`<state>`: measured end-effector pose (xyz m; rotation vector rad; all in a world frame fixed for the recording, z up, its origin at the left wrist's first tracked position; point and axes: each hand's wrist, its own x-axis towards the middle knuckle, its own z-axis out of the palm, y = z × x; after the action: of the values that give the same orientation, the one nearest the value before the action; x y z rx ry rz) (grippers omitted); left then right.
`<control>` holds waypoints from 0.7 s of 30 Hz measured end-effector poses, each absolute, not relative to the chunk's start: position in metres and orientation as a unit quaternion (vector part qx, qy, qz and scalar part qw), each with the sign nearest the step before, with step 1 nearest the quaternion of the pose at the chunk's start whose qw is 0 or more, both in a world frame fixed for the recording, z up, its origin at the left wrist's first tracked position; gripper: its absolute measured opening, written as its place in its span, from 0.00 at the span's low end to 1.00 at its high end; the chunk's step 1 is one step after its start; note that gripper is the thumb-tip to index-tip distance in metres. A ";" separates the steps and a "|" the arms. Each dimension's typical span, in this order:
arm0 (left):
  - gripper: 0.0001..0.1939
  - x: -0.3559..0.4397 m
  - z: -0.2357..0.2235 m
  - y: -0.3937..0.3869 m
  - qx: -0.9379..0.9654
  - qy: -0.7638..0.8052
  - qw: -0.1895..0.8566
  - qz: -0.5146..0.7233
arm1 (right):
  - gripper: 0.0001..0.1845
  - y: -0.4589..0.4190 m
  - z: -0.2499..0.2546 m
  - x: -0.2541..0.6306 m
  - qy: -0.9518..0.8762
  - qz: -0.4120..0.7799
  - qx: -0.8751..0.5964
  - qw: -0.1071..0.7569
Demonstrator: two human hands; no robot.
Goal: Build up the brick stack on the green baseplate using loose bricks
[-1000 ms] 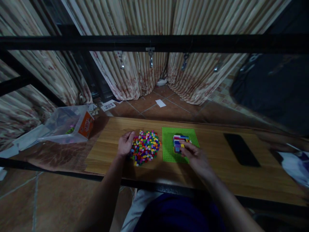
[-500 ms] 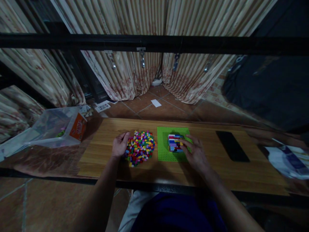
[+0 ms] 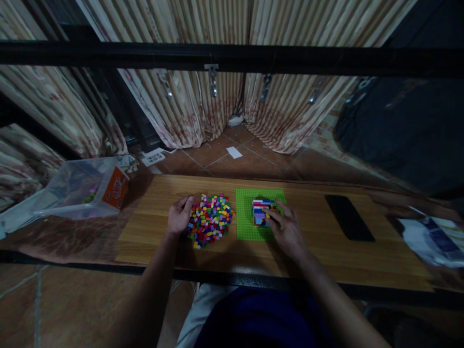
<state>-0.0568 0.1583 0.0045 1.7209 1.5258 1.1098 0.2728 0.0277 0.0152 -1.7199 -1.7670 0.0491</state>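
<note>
My left hand [image 3: 178, 217] rests on the table at the left edge of a pile of small coloured toy bricks [image 3: 210, 221]. Its thumb stands apart from the loosely bent fingers, and I see nothing held in it. Right of the pile lies a green studded baseplate [image 3: 244, 227] with a low block of multicoloured bricks [image 3: 258, 210] built on it. Over the right part of this block is my right hand [image 3: 286, 227], thumb and forefinger pinched at a small yellow brick [image 3: 268, 216] on its top. The hand hides the block's right side.
All this is on a long wooden tabletop [image 3: 145, 232]. A black phone-like slab [image 3: 349, 217] lies at the right, with a white and blue packet [image 3: 435, 237] beyond it. A clear plastic box [image 3: 78, 188] with an orange label stands at the left. A dark bar [image 3: 232, 58] crosses ahead.
My right hand has shifted left and its fingertips sit further over the brick block. My left hand stays beside the pile. The camera view has tilted slightly.
</note>
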 end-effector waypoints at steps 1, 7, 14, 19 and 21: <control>0.19 -0.057 0.005 0.158 0.646 0.571 0.289 0.416 | 0.18 0.028 0.014 0.273 -0.673 0.020 -0.659 0.335; 0.18 -0.055 0.007 0.157 0.642 0.569 0.290 0.423 | 0.17 0.030 0.011 0.272 -0.665 0.041 -0.656 0.355; 0.18 -0.056 0.007 0.157 0.645 0.577 0.286 0.412 | 0.19 0.029 0.014 0.272 -0.649 0.081 -0.660 0.368; 0.18 -0.055 0.007 0.157 0.643 0.575 0.289 0.415 | 0.21 0.025 0.012 0.277 -0.601 0.111 -0.667 0.426; 0.18 -0.055 0.007 0.157 0.640 0.577 0.289 0.417 | 0.20 0.026 0.009 0.280 -0.561 0.128 -0.676 0.461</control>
<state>-0.0547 0.1565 0.0073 1.7097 1.5402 1.1124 0.2796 0.0264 0.0092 -1.6630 -1.3796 0.3157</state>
